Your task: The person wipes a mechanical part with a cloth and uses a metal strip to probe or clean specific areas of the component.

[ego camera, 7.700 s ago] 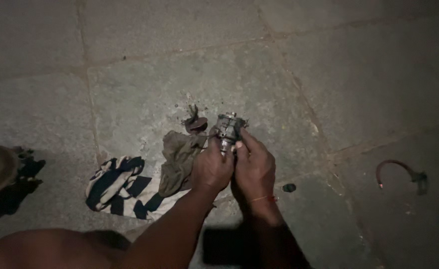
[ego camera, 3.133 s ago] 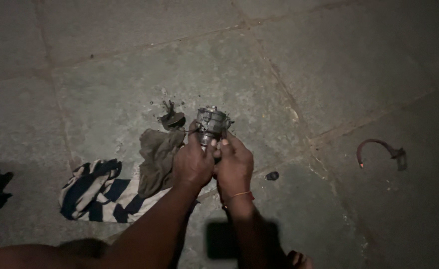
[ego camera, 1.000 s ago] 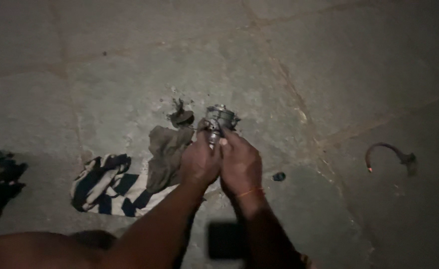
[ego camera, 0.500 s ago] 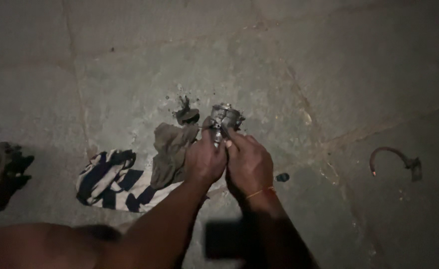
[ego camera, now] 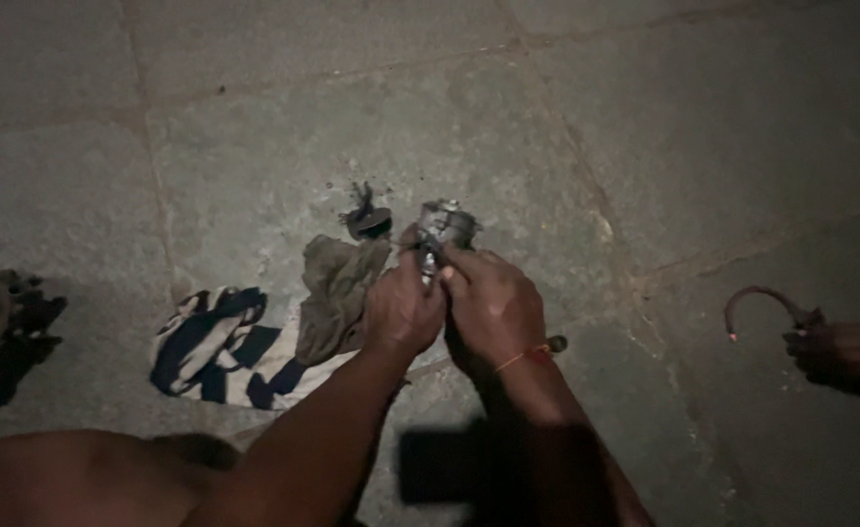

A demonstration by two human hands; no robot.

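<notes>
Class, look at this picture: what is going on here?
A person crouched over a stone floor holds a small grey metal part with both hands, left hand and right hand close together. A grimy rag and a striped cloth lie beside them. Another person's hand touches a curved hose.

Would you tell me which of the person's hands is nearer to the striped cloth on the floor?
Left. The left hand is just right of the striped cloth, beside the grey rag; the right hand lies farther right, beyond the left.

No packages, labels, signs, screens.
</notes>
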